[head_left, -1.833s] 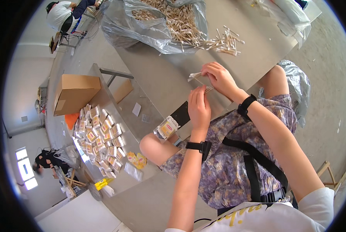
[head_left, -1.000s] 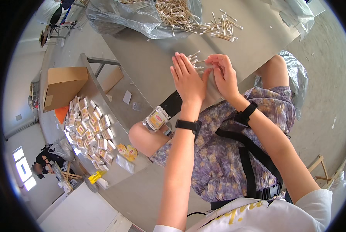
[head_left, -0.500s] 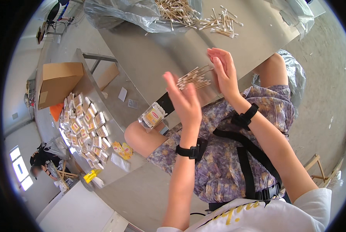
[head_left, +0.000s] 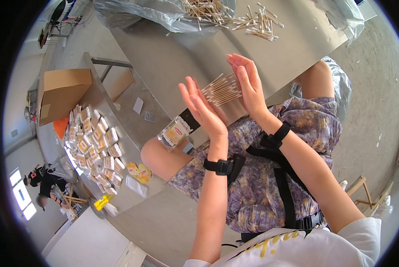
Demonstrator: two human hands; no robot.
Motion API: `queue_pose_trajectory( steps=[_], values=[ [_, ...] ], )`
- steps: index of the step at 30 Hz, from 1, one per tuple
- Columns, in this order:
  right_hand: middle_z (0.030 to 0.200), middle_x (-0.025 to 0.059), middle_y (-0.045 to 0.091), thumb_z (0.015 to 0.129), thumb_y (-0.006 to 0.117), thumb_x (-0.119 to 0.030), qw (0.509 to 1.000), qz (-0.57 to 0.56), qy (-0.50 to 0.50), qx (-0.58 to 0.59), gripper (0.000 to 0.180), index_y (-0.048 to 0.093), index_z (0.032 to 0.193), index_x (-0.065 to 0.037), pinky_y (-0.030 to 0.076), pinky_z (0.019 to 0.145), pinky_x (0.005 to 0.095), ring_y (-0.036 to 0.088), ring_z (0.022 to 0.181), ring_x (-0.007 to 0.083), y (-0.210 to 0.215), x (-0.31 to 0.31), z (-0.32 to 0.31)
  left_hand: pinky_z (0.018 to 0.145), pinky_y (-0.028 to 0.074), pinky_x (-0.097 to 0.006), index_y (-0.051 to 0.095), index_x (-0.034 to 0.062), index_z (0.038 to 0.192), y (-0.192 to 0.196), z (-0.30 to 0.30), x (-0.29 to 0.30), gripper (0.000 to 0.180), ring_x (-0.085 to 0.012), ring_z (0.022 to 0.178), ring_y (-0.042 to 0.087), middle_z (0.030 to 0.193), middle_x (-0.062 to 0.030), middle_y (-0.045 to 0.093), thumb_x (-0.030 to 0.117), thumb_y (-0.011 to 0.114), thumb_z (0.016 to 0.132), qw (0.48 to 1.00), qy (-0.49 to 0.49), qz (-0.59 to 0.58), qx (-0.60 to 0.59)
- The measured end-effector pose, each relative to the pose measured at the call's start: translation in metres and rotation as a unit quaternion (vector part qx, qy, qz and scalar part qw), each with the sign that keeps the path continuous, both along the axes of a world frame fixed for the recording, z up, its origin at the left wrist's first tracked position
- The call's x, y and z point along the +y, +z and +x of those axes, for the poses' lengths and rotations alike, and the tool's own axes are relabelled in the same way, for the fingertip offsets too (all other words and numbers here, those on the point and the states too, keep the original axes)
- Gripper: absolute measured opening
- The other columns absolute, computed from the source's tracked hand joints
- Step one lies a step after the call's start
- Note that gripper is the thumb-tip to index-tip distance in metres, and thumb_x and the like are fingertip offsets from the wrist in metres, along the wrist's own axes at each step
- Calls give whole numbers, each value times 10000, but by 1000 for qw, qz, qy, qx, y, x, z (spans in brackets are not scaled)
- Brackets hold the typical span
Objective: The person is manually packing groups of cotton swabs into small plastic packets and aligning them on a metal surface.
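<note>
A small batch of cotton swabs (head_left: pixel 222 91) lies side by side between my two hands, just above or on the near edge of the metal table (head_left: pixel 173 66). My left hand (head_left: pixel 205 111) is on its left, fingers stretched out and palm turned inward. On the other side my right hand (head_left: pixel 249 89) is flat with fingers extended, its palm close to the swab ends. Whether either palm touches the swabs is hard to make out. Left of my left hand, a clear pack of swabs (head_left: pixel 174 132) with a yellow label sits by a black strip at the table edge.
A grey plastic bag (head_left: pixel 132 17) spills loose swabs (head_left: pixel 262 24) at the table's far side. To the left, a second table holds many filled packs (head_left: pixel 95 142), a cardboard box (head_left: pixel 66 91) and yellow labels (head_left: pixel 139 171). Another person (head_left: pixel 48 182) is at the far left.
Both hands have shifted slightly left. My left hand's fingers now lean further left, and the swabs between the hands look more evenly lined up.
</note>
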State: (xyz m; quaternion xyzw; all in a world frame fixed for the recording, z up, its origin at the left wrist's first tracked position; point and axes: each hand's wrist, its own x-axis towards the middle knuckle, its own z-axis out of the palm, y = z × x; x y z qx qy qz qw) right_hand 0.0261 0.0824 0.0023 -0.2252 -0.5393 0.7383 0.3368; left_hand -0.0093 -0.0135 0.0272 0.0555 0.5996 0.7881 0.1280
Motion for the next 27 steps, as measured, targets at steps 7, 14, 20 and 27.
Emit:
queue_pose_trajectory(
  steps=[7,14,20,27],
  values=[
    [1398,150,535,1068,469,-243,999,27,30,-8,412,430,1391,10,370,1109,348,470,1337,223,4,10,-1,1221,205,-429,97,-13,1556,3,-5,4,721,-308,1491,238,1608,-201,240,458,346,1070,1000,-5,-22,16],
    [1371,156,553,1061,482,-195,996,66,47,-41,388,434,1384,14,397,1096,343,513,1299,217,11,21,5,1193,244,-433,255,-9,1507,-7,-35,-2,506,-318,1408,387,1480,-192,469,207,388,1070,882,-137,-353,282],
    [1347,142,573,1060,486,-198,997,62,21,-45,376,453,1371,10,397,1093,337,522,1282,207,5,19,20,1136,320,-436,367,-25,1449,7,-32,-9,436,-285,1284,517,1348,-166,595,108,394,1034,852,-245,-374,273],
    [1373,131,553,1073,458,-259,1000,-4,-14,5,401,454,1376,3,366,1106,335,484,1313,203,4,5,14,1206,220,-451,287,-16,1505,4,-17,-4,544,-283,1394,404,1483,-160,475,285,351,1057,997,-30,-71,30]
  ],
)
